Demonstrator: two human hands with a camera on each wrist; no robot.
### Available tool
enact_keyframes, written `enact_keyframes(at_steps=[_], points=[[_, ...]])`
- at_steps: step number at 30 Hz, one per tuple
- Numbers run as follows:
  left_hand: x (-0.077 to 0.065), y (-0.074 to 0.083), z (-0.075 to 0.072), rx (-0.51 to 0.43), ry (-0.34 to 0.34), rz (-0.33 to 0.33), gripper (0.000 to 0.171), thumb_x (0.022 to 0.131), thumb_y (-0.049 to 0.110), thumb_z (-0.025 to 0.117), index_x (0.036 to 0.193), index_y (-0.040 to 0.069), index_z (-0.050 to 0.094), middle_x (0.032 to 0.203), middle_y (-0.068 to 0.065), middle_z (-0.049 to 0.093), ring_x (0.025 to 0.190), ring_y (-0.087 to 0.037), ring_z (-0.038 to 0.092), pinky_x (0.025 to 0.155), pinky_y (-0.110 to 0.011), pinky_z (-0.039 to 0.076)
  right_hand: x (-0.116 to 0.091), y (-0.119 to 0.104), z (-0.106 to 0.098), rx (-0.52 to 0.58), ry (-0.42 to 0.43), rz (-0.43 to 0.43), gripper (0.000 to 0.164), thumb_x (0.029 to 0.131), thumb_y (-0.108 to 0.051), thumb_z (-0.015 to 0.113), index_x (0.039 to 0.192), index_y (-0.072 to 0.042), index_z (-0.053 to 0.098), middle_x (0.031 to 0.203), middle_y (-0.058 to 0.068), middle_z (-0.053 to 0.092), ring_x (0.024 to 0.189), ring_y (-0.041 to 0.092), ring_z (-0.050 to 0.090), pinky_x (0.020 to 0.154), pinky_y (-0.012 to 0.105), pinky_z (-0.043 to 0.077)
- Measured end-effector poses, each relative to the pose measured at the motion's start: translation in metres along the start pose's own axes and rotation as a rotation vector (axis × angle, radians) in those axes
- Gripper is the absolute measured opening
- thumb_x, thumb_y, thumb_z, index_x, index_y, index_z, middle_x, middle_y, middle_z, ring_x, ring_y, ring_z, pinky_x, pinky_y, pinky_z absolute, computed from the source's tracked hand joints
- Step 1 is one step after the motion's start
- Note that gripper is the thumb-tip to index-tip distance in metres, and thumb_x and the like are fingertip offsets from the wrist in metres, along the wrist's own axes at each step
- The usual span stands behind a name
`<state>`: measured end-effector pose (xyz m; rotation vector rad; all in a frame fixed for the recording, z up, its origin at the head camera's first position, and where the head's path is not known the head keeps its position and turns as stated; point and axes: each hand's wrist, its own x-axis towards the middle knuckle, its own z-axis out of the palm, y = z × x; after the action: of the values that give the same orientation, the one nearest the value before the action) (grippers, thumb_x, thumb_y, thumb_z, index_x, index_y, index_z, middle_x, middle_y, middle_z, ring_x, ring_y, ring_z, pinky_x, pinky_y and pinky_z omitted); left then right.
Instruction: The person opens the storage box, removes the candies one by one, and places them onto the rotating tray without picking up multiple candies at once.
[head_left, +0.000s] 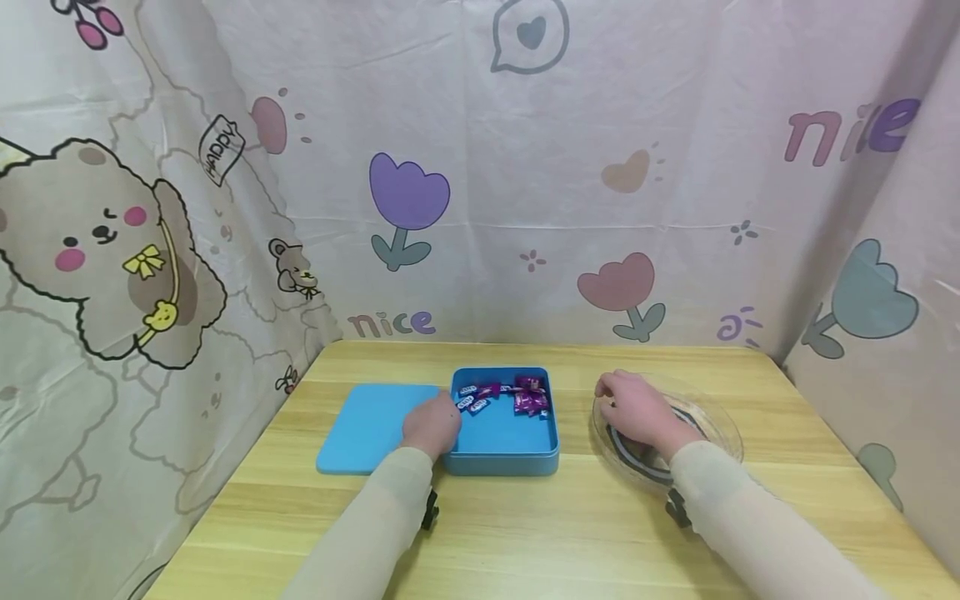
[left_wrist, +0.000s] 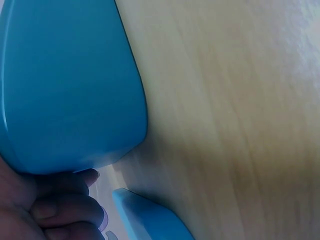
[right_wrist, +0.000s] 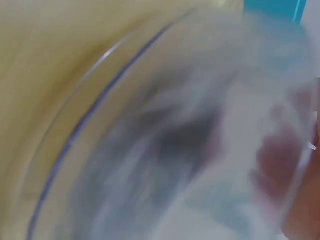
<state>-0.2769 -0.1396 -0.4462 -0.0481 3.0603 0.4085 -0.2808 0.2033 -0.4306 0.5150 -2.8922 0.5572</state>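
Spillage looks the likeliest trouble: the small wrapped candies [head_left: 531, 402] lie loose toward the far end of the open blue box [head_left: 501, 464], and a sharp tug on its left wall could tip or slide it across the surface [head_left: 525, 542]. The flat blue lid [head_left: 375, 425] lies to the left, close enough that the left forearm might nudge it. On the right, the clear bowl [head_left: 723, 417] seems light; a cuff or wrist catching its rim could drag or tilt it.

The left hand [head_left: 432, 423] grips the box's left wall, its fingers curled narrow, with the forearm reaching forward and inward from the near edge. The right hand [head_left: 637, 408] is over the bowl's left part, palm down, its fingers bent toward the far left rim and the forearm slanting in from the lower right. Blur in the right wrist view hides its fingertips, so whether they hold anything cannot be told.
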Motion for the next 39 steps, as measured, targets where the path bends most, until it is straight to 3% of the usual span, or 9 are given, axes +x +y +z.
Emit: enact_keyframes(at_steps=[19,29,39], points=[[-0.002,-0.001,-0.001,0.0,0.003,0.008,0.048,0.106,0.02,0.046,0.147,-0.006,0.046,0.138,-0.021,0.059,0.1,-0.031,0.062,0.087,-0.057,0.055,0.031,-0.067,0.017,-0.019,-0.004,-0.079,0.027,0.091,-0.016,0.07,0.117,-0.011,0.071,0.115,0.005,0.067,0.112,0.027,0.06,0.096,0.048,0.051],[-0.003,0.001,0.0,-0.017,0.001,-0.01,0.048,0.106,0.021,0.046,0.147,-0.005,0.047,0.138,-0.02,0.059,0.106,-0.032,0.061,0.091,-0.057,0.053,0.046,-0.088,0.025,-0.061,-0.046,-0.103,0.026,0.092,-0.019,0.072,0.117,-0.013,0.072,0.109,0.001,0.067,0.103,0.021,0.061,0.096,0.043,0.052],[-0.002,0.001,-0.002,-0.001,-0.005,-0.011,0.045,0.106,0.02,0.049,0.144,-0.004,0.049,0.133,-0.02,0.062,0.097,-0.029,0.061,0.088,-0.056,0.054,0.06,-0.101,0.041,-0.143,-0.1,-0.157,0.021,0.094,-0.02,0.07,0.113,-0.011,0.072,0.1,0.003,0.068,0.09,0.019,0.061,0.085,0.039,0.056]])
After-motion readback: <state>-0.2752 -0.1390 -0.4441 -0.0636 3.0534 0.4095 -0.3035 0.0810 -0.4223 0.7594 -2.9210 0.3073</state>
